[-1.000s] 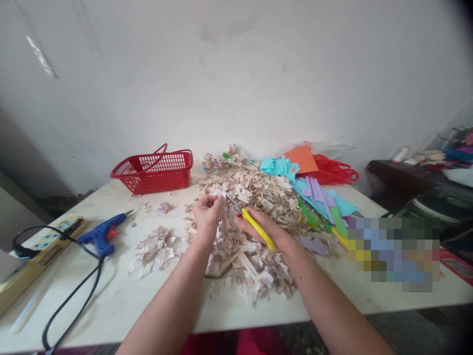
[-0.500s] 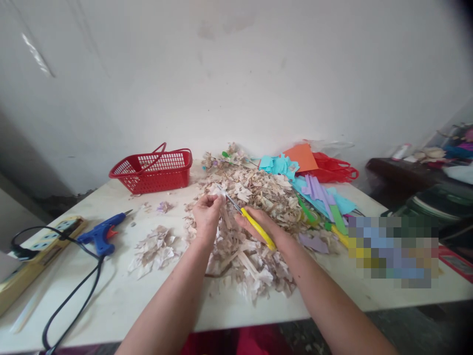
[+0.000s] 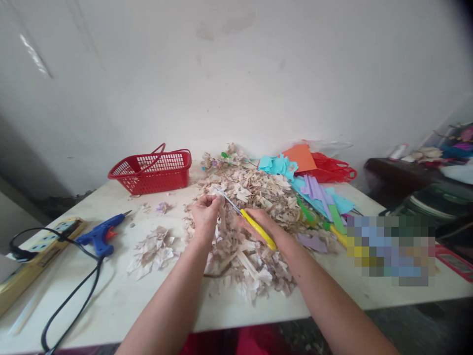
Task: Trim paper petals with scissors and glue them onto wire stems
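Observation:
Yellow-handled scissors [image 3: 257, 229] are in my right hand [image 3: 258, 222], their blades pointing up and left toward my left hand [image 3: 204, 213]. Between the fingertips of my left hand is a small whitish paper piece [image 3: 219, 193], with the blades touching or crossing it. Both hands are over a large heap of pale paper scraps [image 3: 254, 187]. A smaller pile of scraps [image 3: 153, 249] lies left of my left forearm.
A red basket [image 3: 158, 172] stands at the back left. At the left are a blue glue gun [image 3: 101, 236] with a black cord and a power strip [image 3: 44, 246]. Blue paper [image 3: 277, 165], orange paper [image 3: 301, 158] and a red bag [image 3: 330, 168] lie at the back right.
The scissor blades look slightly more apart at the paper piece. Both hands keep nearly the same place, and the whole view has shifted a little to the left.

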{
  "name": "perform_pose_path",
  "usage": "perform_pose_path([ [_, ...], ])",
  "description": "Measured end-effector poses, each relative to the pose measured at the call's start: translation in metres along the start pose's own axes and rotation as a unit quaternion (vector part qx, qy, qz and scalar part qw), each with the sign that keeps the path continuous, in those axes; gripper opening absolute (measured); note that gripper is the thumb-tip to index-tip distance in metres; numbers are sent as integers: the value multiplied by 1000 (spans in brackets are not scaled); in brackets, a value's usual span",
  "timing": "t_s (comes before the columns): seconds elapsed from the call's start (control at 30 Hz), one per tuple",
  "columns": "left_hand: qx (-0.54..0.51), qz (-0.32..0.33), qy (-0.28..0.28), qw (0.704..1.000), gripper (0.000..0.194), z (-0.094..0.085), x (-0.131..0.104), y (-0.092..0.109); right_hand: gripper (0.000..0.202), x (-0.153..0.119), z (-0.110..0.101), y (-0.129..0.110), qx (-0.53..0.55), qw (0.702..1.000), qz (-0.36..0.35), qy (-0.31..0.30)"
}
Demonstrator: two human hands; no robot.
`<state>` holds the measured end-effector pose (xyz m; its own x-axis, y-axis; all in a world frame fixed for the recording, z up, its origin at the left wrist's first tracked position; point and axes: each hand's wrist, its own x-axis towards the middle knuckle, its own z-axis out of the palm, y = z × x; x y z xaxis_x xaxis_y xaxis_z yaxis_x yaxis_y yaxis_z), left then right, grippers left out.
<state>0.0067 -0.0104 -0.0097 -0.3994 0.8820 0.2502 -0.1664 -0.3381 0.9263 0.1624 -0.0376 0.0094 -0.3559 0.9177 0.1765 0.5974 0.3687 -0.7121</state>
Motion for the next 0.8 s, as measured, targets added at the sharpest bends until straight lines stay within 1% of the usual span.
perform_pose_path([
  [0.13,-43,-57,-36,997,24,1,0,9,33,-1,0,2,55,998,-1,16],
  [0.23,-20,-77,-81,993,29,0,1,14,31,-1,-1,7,141,990,23,18],
  [0.33,4,-78,-146,986,31,0,0,16,32,-1,-3,9,219,974,61,16],
  [0.4,22,-71,-192,979,33,1,-2,18,33,-1,-6,8,242,968,60,18],
  [0.47,58,-53,-233,969,36,2,-5,19,32,-2,-11,6,247,968,41,23],
  [0.63,150,28,-311,938,41,2,-10,19,32,0,-19,3,256,964,-3,68],
  [0.7,167,41,-338,925,43,2,-11,18,33,1,-20,4,248,967,-8,60],
  [0.8,182,40,-363,913,45,2,-11,16,36,1,-19,5,235,971,-11,41],
])
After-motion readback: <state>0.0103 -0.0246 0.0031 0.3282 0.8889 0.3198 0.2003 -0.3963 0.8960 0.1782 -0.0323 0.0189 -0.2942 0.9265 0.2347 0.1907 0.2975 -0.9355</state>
